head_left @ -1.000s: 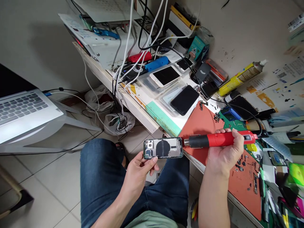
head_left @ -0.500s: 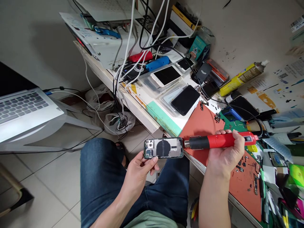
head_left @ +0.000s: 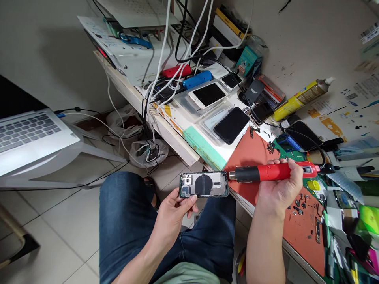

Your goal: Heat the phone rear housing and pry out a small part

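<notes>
Above my lap, my left hand [head_left: 177, 207] pinches an opened phone housing [head_left: 217, 185] by its lower edge. Its inside faces up, silver with a round black pad in the middle. My right hand [head_left: 280, 189] is wrapped round a red and black heat gun [head_left: 272, 172], held level. The metal nozzle points left and sits right beside the housing's right end; whether they touch I cannot tell. From the heat gun's back end a black cable leads off across the bench.
An orange mat [head_left: 310, 236] on the bench bears several small phone parts. Behind it lie a black phone screen [head_left: 231, 125], a white phone [head_left: 207, 95] and a yellow spray can [head_left: 302, 98]. White cables hang at the back. A laptop [head_left: 35, 134] stands at left.
The heat gun and my right hand have shifted slightly left, bringing the nozzle a little nearer the housing. My left hand and the phone housing have stayed in place.
</notes>
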The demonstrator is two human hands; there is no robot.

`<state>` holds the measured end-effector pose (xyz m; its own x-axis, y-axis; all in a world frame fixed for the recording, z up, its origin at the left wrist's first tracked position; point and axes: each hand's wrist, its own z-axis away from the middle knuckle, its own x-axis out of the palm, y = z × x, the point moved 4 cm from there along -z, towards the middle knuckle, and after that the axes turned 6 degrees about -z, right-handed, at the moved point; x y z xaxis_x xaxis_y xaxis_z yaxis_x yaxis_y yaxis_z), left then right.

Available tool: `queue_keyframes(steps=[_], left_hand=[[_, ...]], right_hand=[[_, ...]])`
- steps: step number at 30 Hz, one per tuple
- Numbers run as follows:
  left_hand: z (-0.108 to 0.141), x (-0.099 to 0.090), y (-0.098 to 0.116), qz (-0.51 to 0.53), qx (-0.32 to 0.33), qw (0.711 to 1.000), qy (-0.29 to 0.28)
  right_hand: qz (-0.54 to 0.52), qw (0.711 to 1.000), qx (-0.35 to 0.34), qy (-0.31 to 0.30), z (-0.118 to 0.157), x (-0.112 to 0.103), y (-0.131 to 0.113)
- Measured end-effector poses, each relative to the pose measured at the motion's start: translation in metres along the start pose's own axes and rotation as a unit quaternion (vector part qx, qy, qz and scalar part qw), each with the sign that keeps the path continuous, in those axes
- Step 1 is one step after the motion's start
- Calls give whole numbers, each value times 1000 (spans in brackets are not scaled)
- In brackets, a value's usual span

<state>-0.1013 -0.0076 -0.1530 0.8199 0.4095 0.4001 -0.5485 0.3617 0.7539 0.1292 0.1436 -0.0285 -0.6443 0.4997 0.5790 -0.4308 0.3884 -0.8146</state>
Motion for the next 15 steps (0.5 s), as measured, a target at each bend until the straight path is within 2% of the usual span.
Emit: queue_keyframes(steps=[15], left_hand=[[-1, -1, -2, 0, -2, 1000, -4]], right_hand=[[-1, 1000, 3, -3, 3, -5, -5]])
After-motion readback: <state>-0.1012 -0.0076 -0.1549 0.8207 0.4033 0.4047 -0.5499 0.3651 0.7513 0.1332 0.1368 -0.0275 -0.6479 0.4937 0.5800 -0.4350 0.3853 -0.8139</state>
